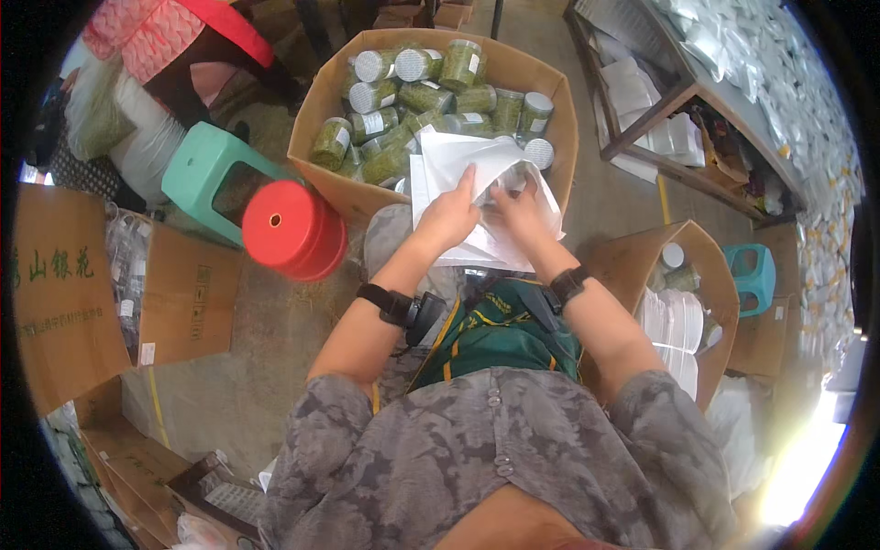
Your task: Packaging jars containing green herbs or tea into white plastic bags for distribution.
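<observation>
White paper sheets [440, 161] lie in a stack over my lap and against the near edge of a large cardboard box [344, 199]. My left hand [448, 216] rests on the sheets, its index finger extended. With my right hand [520, 210] I hold what looks like a clear round container [510, 180] at the curled paper; the fingers and paper partly hide it. Inside the box, several clear jars with green dried contents [426, 96] lie piled, some upright, many bearing labels.
A red round stool [275, 223] and a green plastic stool [199, 165] stand left. At right are a cardboard box [718, 275] with bundled white paper [670, 323] and a table heaped with silvery packets [777, 82]. Another person [151, 41] is at upper left.
</observation>
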`<state>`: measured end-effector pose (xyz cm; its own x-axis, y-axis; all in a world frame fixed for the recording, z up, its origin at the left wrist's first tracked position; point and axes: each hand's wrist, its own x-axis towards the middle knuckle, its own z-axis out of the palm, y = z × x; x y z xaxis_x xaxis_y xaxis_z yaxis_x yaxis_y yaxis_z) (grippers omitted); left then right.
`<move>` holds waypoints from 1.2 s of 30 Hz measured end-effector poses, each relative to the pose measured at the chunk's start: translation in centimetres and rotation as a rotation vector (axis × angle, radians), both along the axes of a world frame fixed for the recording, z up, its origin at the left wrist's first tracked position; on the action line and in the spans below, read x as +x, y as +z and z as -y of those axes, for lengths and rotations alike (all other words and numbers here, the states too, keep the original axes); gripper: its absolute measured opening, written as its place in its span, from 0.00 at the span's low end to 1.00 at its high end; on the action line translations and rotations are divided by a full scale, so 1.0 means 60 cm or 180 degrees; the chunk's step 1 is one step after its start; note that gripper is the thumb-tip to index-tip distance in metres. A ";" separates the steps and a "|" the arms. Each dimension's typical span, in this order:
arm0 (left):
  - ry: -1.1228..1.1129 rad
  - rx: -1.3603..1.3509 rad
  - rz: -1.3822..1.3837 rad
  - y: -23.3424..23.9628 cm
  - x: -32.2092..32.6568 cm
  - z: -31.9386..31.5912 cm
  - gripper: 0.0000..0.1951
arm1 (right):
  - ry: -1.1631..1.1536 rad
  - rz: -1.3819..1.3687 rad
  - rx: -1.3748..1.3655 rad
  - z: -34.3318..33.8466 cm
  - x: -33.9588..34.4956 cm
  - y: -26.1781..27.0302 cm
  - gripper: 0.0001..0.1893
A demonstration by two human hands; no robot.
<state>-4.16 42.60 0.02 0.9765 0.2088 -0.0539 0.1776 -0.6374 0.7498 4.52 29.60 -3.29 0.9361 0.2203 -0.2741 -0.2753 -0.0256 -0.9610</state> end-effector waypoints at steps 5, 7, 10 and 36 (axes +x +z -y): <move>-0.0259 -0.0382 0.0033 -0.023 -0.007 -0.005 0.36 | 0.1625 0.0808 -0.1170 -0.017 0.012 0.007 0.21; -0.0774 -0.0420 -0.0248 -0.006 -0.011 0.009 0.36 | 0.1222 0.2081 -0.1599 -0.020 0.019 -0.042 0.18; -0.0745 -0.0277 -0.0033 0.003 -0.037 0.008 0.35 | 0.1409 0.2516 -0.1874 -0.039 0.023 -0.052 0.22; -0.0040 0.1838 -0.0577 -0.137 0.123 -0.293 0.37 | 0.3425 0.2145 -0.1725 0.038 -0.008 0.104 0.21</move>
